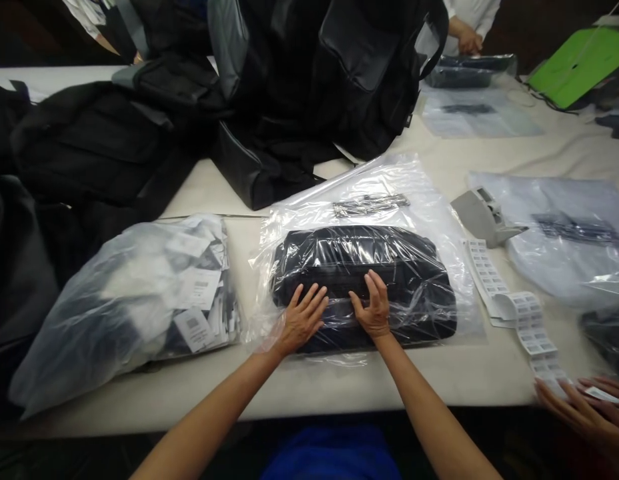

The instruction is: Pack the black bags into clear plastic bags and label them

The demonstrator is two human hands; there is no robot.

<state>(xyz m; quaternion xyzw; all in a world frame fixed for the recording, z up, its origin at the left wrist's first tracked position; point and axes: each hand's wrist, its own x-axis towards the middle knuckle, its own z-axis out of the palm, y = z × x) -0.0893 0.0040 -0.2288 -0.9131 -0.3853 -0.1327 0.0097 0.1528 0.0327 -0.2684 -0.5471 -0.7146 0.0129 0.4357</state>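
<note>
In front of me a folded black bag point(414, 280) lies flat inside a clear plastic bag point(419, 193) on the pale table. Printed dark text shows on the plastic above it. My left hand point(302, 320) rests on the plastic over the black bag's left front part, fingers spread. My right hand point(373, 308) presses on the plastic near the middle, thumb and fingers apart. Both palms touch the wrapped bag from above, and neither hand grips anything.
To the left is a plastic sack point(114, 300) of paper tags. Black bags point(309, 73) are heaped behind. At right are a grey tape dispenser point(487, 215), a label strip point(532, 330) held by another person's hands point(579, 410), and plastic bags point(559, 220). Another person's hands point(467, 40) are at the far side.
</note>
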